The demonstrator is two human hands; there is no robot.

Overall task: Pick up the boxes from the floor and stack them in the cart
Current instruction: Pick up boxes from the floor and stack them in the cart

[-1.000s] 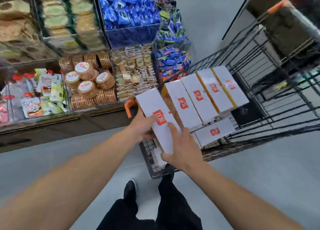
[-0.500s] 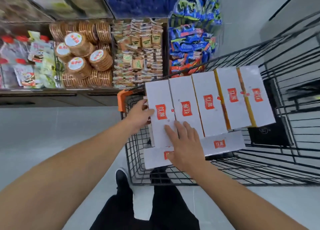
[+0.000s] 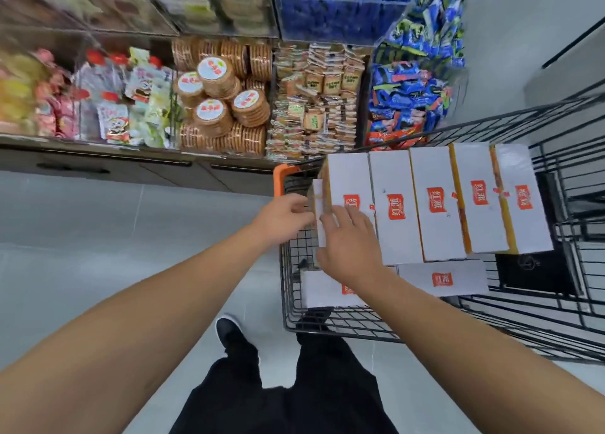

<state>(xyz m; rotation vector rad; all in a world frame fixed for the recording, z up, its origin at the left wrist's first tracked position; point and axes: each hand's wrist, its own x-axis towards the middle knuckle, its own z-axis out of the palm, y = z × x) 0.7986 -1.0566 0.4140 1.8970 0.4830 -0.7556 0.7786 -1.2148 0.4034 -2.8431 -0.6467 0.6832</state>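
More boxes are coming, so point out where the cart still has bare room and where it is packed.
Free: the cart floor right of the black item, toward the far wire wall, and a narrow strip along the near wall beside the lower boxes. Crowded: the top row of white boxes runs edge to edge, and both hands, left hand and right hand, are at its left end.
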